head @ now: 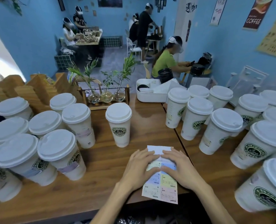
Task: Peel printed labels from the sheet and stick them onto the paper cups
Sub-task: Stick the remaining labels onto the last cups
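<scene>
Pastel label sheet runs lengthwise away from body — left hand and right hand flat on it, fingers relaxed, pinching nothing; lone lidded cup straight ahead.

desk: brown wood with visible grain, smooth, a little glossy
paper cups: matt off-white paper with a printed green logo
cup lids: white plastic, smooth, soft shine
label sheet: thin paper, pastel printed labels, white backing at the far end
bin: white plastic, smooth
vases: clear glass, in a wooden frame
</scene>
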`<state>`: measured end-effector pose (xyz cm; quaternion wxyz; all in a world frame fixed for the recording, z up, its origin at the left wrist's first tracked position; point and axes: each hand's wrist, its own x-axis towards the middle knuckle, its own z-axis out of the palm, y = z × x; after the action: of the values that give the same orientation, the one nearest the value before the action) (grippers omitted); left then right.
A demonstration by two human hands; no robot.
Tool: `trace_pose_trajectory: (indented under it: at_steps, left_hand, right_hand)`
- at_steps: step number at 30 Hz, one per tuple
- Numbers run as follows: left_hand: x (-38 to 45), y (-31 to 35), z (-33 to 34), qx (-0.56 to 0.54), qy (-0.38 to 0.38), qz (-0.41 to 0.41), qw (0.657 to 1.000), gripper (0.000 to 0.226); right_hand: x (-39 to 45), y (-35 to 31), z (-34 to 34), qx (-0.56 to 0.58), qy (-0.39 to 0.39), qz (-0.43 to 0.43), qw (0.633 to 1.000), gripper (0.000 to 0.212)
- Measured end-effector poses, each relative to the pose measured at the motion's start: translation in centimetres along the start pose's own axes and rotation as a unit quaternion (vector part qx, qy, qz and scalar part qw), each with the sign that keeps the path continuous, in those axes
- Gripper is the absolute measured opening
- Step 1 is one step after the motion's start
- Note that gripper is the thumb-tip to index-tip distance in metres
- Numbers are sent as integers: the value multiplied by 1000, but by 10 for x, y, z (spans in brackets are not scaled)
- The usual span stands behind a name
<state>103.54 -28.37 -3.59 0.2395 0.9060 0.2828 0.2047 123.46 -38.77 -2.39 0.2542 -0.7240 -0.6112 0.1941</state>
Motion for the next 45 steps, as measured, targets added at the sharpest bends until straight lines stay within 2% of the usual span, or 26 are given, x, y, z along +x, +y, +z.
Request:
trace_pose_trajectory:
  at_steps: [4,6,8,11,15,18,22,28,31,35,37,41,45]
  left_hand:
    - [-2,-2,1,-39,66,-3,997,34]
    - [-5,-3,-1,-55,75,-21,995,30]
    - [-7,-3,-4,-61,73,-30,995,28]
    - [-10,-2,-6,-36,67,-26,997,24]
    - [-16,0,-2,-15,65,-17,998,25]
    - [-18,-3,-2,3,57,-24,998,32]
    - [-21,-4,-2,17,55,-29,998,34]
    - [-22,-4,0,34,63,-23,997,42]
    - [-21,-3,-1,31,64,-22,997,39]
    - [-18,-2,-4,5,69,-29,997,32]
    - [-16,0,-6,-34,80,-46,995,25]
    - [-14,5,-17,-155,90,-114,977,10]
    - [-14,8,-27,-298,100,-146,938,3]
  right_hand:
    - [2,0,3,-2,28,-24,999,26]
    - [5,-3,4,2,36,-29,999,10]
    - [7,-6,4,-4,38,-33,999,6]
    - [7,-8,6,-27,21,-39,999,25]
    - [3,-10,8,-27,-38,-43,998,51]
    - [0,-5,7,-25,-62,-52,996,53]
    - [-2,-1,2,5,-52,-41,998,47]
    - [-1,-1,5,26,-19,-39,999,74]
    - [0,-3,5,27,-14,-32,999,64]
    - [0,-10,5,36,-1,-15,999,27]
    - [2,-14,7,53,8,-9,998,15]
    - [9,-31,3,135,23,25,990,8]
    - [16,-51,-3,240,13,63,969,8]
